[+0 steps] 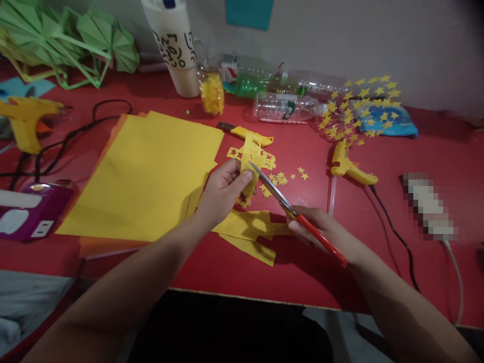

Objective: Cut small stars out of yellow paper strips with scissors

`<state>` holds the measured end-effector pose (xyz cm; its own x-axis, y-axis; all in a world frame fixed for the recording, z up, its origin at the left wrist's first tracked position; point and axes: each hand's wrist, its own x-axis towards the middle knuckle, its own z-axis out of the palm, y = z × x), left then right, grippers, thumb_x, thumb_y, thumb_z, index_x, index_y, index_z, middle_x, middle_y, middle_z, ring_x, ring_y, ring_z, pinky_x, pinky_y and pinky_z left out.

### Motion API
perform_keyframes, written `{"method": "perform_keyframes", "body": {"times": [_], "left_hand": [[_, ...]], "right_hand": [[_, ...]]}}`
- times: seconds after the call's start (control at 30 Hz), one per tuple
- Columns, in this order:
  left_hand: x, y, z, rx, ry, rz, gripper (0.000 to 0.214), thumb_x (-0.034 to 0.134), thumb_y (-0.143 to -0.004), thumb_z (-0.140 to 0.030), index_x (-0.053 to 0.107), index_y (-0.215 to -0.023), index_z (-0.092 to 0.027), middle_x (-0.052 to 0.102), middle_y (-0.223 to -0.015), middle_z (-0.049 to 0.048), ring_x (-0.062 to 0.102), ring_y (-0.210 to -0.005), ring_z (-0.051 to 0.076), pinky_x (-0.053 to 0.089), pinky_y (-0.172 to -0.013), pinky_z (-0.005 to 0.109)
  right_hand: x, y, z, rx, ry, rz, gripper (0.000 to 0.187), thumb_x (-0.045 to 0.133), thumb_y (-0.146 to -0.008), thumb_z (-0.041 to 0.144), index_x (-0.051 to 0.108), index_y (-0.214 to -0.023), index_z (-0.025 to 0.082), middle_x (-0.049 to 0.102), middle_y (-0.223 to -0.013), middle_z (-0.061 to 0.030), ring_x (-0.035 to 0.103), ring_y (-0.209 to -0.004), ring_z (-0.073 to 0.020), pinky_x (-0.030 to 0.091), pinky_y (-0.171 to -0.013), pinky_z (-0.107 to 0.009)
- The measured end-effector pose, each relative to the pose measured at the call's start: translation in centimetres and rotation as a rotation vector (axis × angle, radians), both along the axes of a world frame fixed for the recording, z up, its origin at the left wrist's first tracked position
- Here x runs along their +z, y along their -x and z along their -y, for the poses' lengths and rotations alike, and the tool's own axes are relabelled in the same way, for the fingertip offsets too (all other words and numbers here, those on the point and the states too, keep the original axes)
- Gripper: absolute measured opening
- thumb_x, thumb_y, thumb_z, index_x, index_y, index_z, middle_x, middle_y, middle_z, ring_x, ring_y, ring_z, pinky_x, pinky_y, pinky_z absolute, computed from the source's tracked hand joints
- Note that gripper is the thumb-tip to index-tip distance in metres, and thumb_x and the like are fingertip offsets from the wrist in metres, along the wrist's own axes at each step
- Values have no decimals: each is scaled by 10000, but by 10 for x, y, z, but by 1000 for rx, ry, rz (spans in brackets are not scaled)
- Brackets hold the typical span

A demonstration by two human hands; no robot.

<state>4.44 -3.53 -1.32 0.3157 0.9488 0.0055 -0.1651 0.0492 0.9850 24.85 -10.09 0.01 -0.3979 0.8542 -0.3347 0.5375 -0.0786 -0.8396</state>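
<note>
My left hand pinches a narrow strip of yellow paper upright between thumb and fingers. In my right hand is a pair of scissors with red handles, its blades pointing up and left with their tips at the strip. Beneath and beside the strip lie paper scraps with star-shaped holes and several small yellow paper stars. Cut yellow paper pieces rest on the table under my hands. A yellow box cutter lies just behind the strip.
A stack of yellow sheets covers the left of the red table. Glue guns stand at left and right, with black cords. Plastic bottles, a tall cup and a spray of stars line the back.
</note>
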Motion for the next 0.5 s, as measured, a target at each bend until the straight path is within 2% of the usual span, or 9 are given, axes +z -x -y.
{"method": "perform_keyframes", "body": {"times": [0.5], "left_hand": [[-2,1,-1,-14,10,4,121,496,-827,-217,477,-715,-175,552,-538,-47,505,-394,49,426,-402,184]], "right_hand": [[0,0,0,-2,26,-14,435,447,-840,583,350,-638,210,333,-556,52,284,-486,-80,238,-433,-237]]}}
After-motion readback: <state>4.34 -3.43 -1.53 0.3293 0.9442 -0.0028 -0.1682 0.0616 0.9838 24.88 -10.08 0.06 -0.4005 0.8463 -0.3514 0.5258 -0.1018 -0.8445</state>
